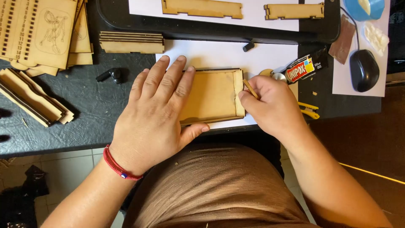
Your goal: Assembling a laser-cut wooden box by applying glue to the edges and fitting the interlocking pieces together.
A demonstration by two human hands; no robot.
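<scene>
Single head view, looking steeply down, close over desk edge (63, 139) and own lap; no second view

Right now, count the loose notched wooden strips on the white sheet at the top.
2: a long strip at top centre and a shorter strip to its right. Others may lie beyond the frame's top edge.

Place: a home hobby workbench, used for assembling laser-cut wood kits.
Work surface: a dark, creased table covering (84, 105) with white paper sheets (228, 55) laid over it.
Materials: stacks of laser-cut plywood panels (40, 31), some engraved with figures and number rows; slotted strips (201, 8) on a black tray (219, 33).
Supplies: a black glue bottle (304, 67), a roll of blue tape (363, 8).
Desk signs: a black computer mouse (363, 69).
Floor: pale tiles (71, 169) below the table edge.
</scene>
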